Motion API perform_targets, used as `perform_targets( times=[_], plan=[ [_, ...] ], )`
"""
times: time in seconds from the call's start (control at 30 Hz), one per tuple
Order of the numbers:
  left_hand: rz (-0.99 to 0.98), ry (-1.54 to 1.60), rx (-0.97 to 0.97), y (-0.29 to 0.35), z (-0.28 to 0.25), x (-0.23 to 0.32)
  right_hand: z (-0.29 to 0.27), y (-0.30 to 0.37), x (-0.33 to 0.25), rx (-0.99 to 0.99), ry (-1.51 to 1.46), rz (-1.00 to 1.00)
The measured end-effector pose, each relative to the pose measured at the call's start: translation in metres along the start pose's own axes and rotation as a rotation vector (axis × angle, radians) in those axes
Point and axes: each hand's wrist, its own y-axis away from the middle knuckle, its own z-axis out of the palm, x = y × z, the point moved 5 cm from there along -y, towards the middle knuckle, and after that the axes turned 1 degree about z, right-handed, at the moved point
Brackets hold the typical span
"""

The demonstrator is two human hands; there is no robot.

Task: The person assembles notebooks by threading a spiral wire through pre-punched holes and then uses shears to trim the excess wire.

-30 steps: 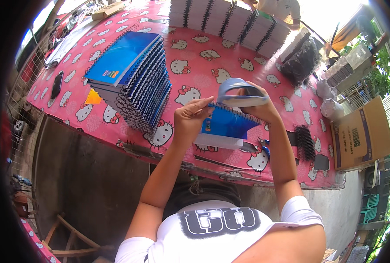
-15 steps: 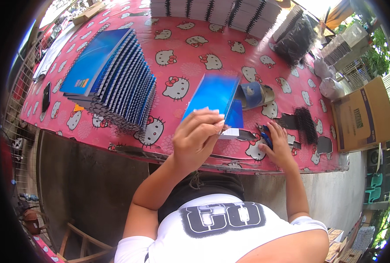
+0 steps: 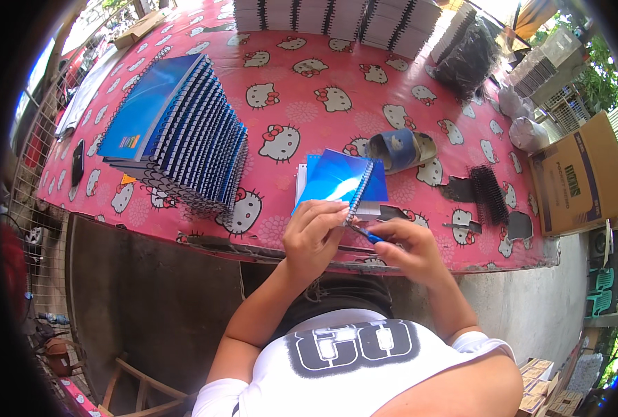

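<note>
A blue-covered spiral notebook (image 3: 335,182) is gripped along its near edge by my left hand (image 3: 312,233), its coil running down the right side. In my right hand (image 3: 414,250) are small blue-handled pliers (image 3: 371,235), closed in the fingers. Their tip meets the near end of the coil, though my fingertips partly hide the contact. Beneath the notebook lie more blue covers (image 3: 377,182) and white pages. A tall stack of coiled blue notebooks (image 3: 191,125) stands to the left.
A blue slipper (image 3: 396,149) lies just beyond the notebook. Black coils (image 3: 488,196) sit to the right, near a cardboard box (image 3: 581,177). White coil-bound stacks (image 3: 336,17) and a black plastic bag (image 3: 468,61) line the far side. A phone (image 3: 78,162) rests at left on the pink-covered table (image 3: 309,121).
My right hand has picked up the pliers from the table and brought them left to the coil. The notebook is lowered and turned, so its coil now shows.
</note>
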Motion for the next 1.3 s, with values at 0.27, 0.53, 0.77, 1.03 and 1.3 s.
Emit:
perform_targets(
  times=[0.27,0.53,0.77,1.03,1.3],
  plan=[
    [0.203,-0.031,0.098,-0.014,-0.018,0.004,-0.045,0.013,0.029,0.355,0.404,-0.096],
    [0.193,-0.197,-0.148,-0.058,-0.041,0.047,0.006,-0.026,-0.092,0.342,0.94,-0.831],
    [0.157,-0.27,0.8,-0.096,-0.199,0.062,0.047,-0.143,-0.233,0.113,-0.431,-0.874],
    [-0.283,-0.292,0.922,-0.118,-0.203,-0.014,0.123,-0.239,-0.183,0.267,-0.063,-0.913],
    [-0.016,-0.421,0.897,-0.077,-0.241,0.012,0.035,-0.16,-0.168,0.13,0.622,-0.897]
  ],
)
